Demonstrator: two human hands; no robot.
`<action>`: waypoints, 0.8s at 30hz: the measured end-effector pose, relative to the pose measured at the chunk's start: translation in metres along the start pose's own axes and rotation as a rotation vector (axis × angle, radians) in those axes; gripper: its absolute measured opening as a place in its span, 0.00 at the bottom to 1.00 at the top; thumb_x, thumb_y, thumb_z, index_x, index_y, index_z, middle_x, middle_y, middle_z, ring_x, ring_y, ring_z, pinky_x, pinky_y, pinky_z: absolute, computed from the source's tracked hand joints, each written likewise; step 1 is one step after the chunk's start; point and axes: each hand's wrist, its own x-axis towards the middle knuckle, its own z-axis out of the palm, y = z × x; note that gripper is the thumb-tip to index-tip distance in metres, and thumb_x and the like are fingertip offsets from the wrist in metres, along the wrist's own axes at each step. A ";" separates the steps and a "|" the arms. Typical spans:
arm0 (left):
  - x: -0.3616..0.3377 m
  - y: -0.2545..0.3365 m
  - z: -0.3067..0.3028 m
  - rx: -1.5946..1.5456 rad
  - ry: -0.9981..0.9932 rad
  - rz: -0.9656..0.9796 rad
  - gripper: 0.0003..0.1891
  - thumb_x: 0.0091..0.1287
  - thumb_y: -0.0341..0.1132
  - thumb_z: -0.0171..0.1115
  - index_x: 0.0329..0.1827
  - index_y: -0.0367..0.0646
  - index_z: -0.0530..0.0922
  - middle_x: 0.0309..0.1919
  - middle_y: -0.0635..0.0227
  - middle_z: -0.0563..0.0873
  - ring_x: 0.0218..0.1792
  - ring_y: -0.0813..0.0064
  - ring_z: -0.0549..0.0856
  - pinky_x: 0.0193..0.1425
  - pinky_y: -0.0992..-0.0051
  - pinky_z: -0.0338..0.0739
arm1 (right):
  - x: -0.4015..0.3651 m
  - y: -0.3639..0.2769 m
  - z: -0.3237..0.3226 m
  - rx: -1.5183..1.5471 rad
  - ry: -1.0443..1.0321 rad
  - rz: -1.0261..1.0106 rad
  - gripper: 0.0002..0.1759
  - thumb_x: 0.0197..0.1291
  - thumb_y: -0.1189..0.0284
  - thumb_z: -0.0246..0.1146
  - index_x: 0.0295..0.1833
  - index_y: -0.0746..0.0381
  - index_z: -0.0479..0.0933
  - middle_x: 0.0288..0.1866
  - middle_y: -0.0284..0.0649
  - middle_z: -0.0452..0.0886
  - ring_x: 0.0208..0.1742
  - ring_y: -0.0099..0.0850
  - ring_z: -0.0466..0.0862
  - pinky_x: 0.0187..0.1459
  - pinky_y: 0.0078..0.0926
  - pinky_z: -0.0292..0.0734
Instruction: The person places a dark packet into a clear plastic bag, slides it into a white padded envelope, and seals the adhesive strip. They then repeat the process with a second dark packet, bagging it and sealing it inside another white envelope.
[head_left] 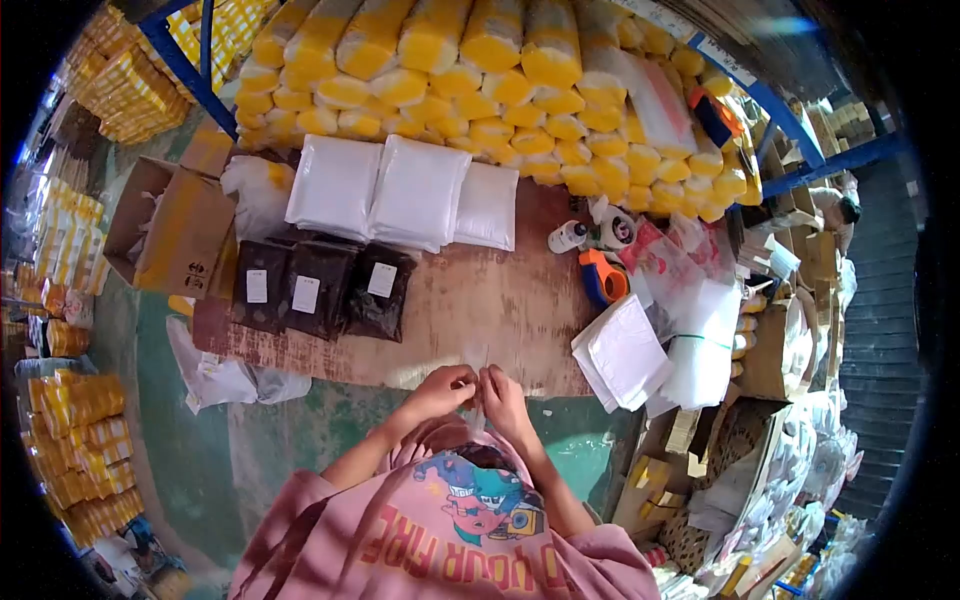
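Left hand [440,390], right hand [505,397] pinch clear plastic piece [478,412] near table [470,300] edge.

Packets [320,285] on table [480,320]; right of them, perhaps a dispenser [603,277].

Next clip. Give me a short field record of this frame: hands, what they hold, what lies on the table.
view: head camera, looking down at a wooden table
left hand: fingers pinched on a small clear item, too small to identify
right hand: pinching the same item, close against the left
table, left: three dark packets with white labels
table, back: three white packs
table, right: orange tape dispenser; stack of white mailers
behind: pile of yellow packs
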 end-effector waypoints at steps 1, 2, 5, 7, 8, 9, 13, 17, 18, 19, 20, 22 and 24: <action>-0.002 -0.002 0.000 -0.063 0.011 -0.041 0.06 0.64 0.29 0.57 0.35 0.33 0.78 0.30 0.65 0.84 0.34 0.75 0.83 0.39 0.72 0.78 | -0.003 0.000 0.002 -0.066 0.003 -0.048 0.11 0.68 0.71 0.53 0.35 0.67 0.68 0.27 0.57 0.75 0.28 0.58 0.74 0.29 0.42 0.70; -0.002 -0.008 0.002 -0.053 0.033 -0.042 0.06 0.63 0.29 0.58 0.35 0.34 0.78 0.30 0.61 0.85 0.33 0.72 0.84 0.39 0.71 0.78 | -0.006 0.003 0.005 -0.098 0.011 -0.137 0.07 0.68 0.74 0.52 0.37 0.67 0.67 0.25 0.57 0.76 0.30 0.60 0.77 0.27 0.45 0.70; 0.003 -0.022 0.016 0.286 0.309 0.208 0.06 0.60 0.29 0.59 0.36 0.37 0.80 0.29 0.58 0.86 0.32 0.64 0.87 0.39 0.69 0.81 | -0.009 0.005 0.015 -0.245 0.062 -0.079 0.07 0.67 0.75 0.52 0.36 0.67 0.66 0.25 0.59 0.76 0.29 0.59 0.78 0.26 0.49 0.70; 0.008 -0.030 0.020 0.319 0.381 0.200 0.08 0.57 0.31 0.60 0.36 0.37 0.80 0.31 0.55 0.86 0.32 0.61 0.86 0.38 0.68 0.79 | -0.009 0.011 0.020 -0.254 0.101 -0.087 0.08 0.68 0.74 0.53 0.35 0.66 0.66 0.23 0.59 0.75 0.27 0.59 0.77 0.23 0.49 0.68; 0.010 -0.033 0.017 0.301 0.336 0.181 0.08 0.56 0.31 0.60 0.35 0.37 0.81 0.31 0.54 0.85 0.32 0.60 0.86 0.38 0.67 0.79 | -0.010 0.011 0.022 -0.216 0.114 -0.094 0.09 0.68 0.74 0.53 0.35 0.66 0.66 0.22 0.59 0.74 0.26 0.59 0.77 0.22 0.49 0.68; 0.012 -0.037 0.014 0.282 0.293 0.163 0.08 0.55 0.30 0.60 0.35 0.37 0.81 0.31 0.53 0.85 0.31 0.59 0.86 0.37 0.66 0.79 | -0.012 0.011 0.024 -0.181 0.125 -0.101 0.09 0.69 0.74 0.52 0.35 0.65 0.65 0.21 0.59 0.74 0.25 0.59 0.77 0.21 0.49 0.67; 0.006 -0.059 0.019 0.438 0.407 0.249 0.08 0.53 0.29 0.58 0.34 0.37 0.81 0.28 0.50 0.84 0.31 0.51 0.84 0.35 0.63 0.78 | -0.021 0.029 0.032 -0.139 0.031 -0.108 0.10 0.69 0.73 0.52 0.34 0.66 0.65 0.20 0.59 0.73 0.23 0.58 0.76 0.20 0.47 0.66; 0.005 -0.099 -0.016 0.413 0.691 0.193 0.04 0.54 0.29 0.57 0.29 0.38 0.78 0.28 0.48 0.83 0.33 0.46 0.83 0.36 0.55 0.76 | -0.039 0.019 0.032 -0.262 -0.206 -0.205 0.08 0.68 0.74 0.51 0.35 0.66 0.64 0.24 0.62 0.73 0.29 0.63 0.76 0.26 0.50 0.69; -0.017 -0.073 -0.037 0.420 0.628 0.063 0.03 0.56 0.28 0.56 0.28 0.38 0.76 0.24 0.49 0.81 0.33 0.45 0.82 0.37 0.54 0.76 | -0.044 0.001 0.035 -0.095 -0.227 -0.151 0.09 0.67 0.73 0.52 0.35 0.66 0.64 0.25 0.63 0.73 0.32 0.65 0.75 0.28 0.52 0.69; -0.021 -0.075 -0.054 0.508 0.656 0.136 0.03 0.57 0.27 0.56 0.30 0.38 0.76 0.26 0.48 0.81 0.34 0.44 0.82 0.37 0.53 0.76 | -0.050 0.004 0.042 -0.163 -0.262 -0.116 0.09 0.66 0.72 0.55 0.35 0.66 0.65 0.26 0.64 0.73 0.33 0.64 0.75 0.29 0.52 0.70; -0.023 -0.078 -0.068 0.597 0.679 0.209 0.03 0.57 0.27 0.55 0.32 0.38 0.76 0.28 0.47 0.81 0.35 0.43 0.82 0.38 0.53 0.75 | -0.044 0.011 0.046 -0.199 -0.268 -0.173 0.09 0.63 0.72 0.56 0.35 0.66 0.66 0.25 0.62 0.74 0.31 0.63 0.76 0.27 0.51 0.70; -0.039 -0.059 -0.085 0.750 0.588 0.243 0.06 0.59 0.26 0.54 0.38 0.36 0.75 0.33 0.46 0.81 0.38 0.44 0.82 0.39 0.55 0.76 | -0.039 0.025 0.047 -0.204 -0.301 -0.208 0.09 0.61 0.72 0.59 0.34 0.66 0.69 0.24 0.60 0.75 0.29 0.62 0.77 0.26 0.52 0.71; -0.053 -0.038 -0.094 0.885 0.511 0.256 0.09 0.60 0.25 0.53 0.43 0.35 0.74 0.38 0.45 0.80 0.40 0.44 0.82 0.41 0.55 0.77 | -0.020 0.017 0.040 -0.274 -0.272 -0.133 0.10 0.61 0.72 0.58 0.30 0.68 0.73 0.27 0.60 0.77 0.30 0.58 0.80 0.30 0.49 0.74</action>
